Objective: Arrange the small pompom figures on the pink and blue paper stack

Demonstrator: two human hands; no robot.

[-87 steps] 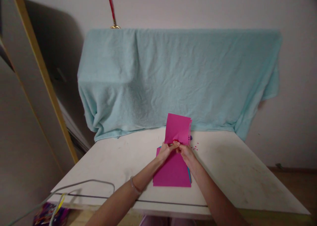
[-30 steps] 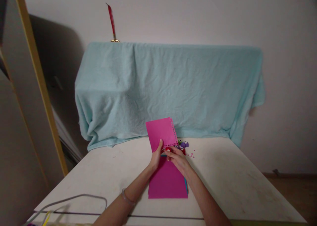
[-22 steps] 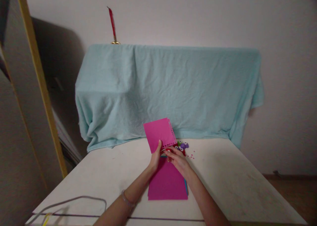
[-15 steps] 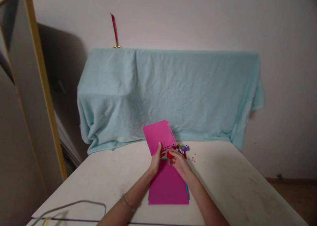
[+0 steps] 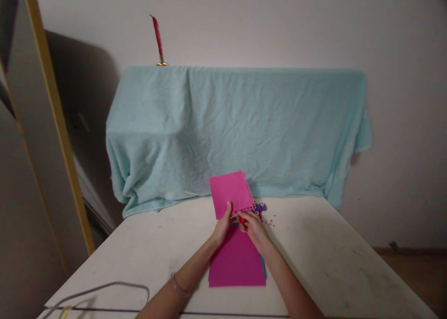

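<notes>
Presently both hands meet over the middle of the white table (image 5: 146, 244), just in front of a light blue cloth (image 5: 237, 128) draped over something against the wall. The left hand (image 5: 223, 226) pinches the lower edge of a pink sheet (image 5: 230, 193), thumb on the near face, fingers closed behind it; the sheet stands raised and tilted, its long axis running up and away from the grip toward the cloth. A row of punched holes runs along its right edge. The right hand (image 5: 252, 225) is closed on a small red punch (image 5: 241, 219), which sits at the sheet's lower right corner, touching it. The right hand is therefore the nearer to that perforated edge, which lies just above and beyond it.

Under both wrists lies a flat stack of pink paper (image 5: 237, 263), a blue sheet showing at its right edge. Small purple punches (image 5: 260, 207) sit just beyond the right hand, with pink paper bits (image 5: 270, 222) scattered beside them. No container is in view. A grey cable (image 5: 104, 288) loops at the near left edge of the table.
</notes>
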